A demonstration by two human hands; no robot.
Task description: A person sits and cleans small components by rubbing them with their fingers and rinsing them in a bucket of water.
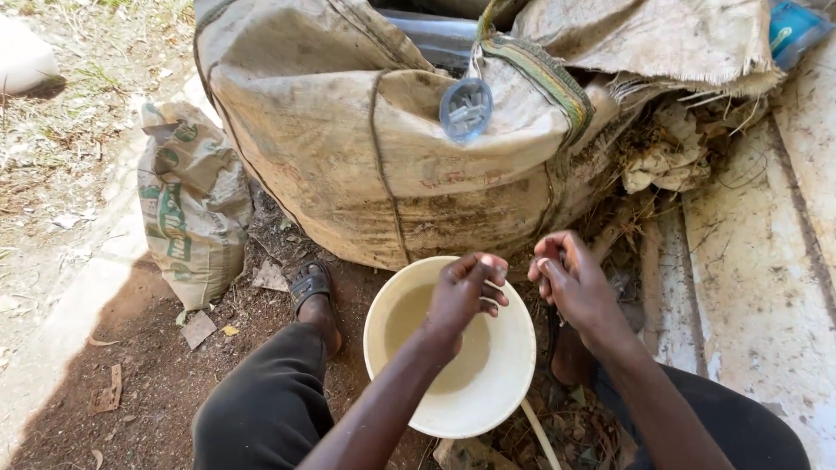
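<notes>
Mostly mid-rinse: both hands over a bucket of murky water, nothing set aside yet.

Big sack (348, 148) leans right behind, a clear bottle (466, 109) at its mouth; smaller printed bag (192, 209) to the left, trash & dry stalks to the right. Bucket (514, 348) sits on the dirt btwn the feet, approx. half full, its handle hanging off the near rim. Left hand (466, 292) hovers above the water, fingertips pinched; right hand (570, 278) just beside, fingers curled. Can't tell if either grip holds anything. Nothing blocks the bucket.
</notes>
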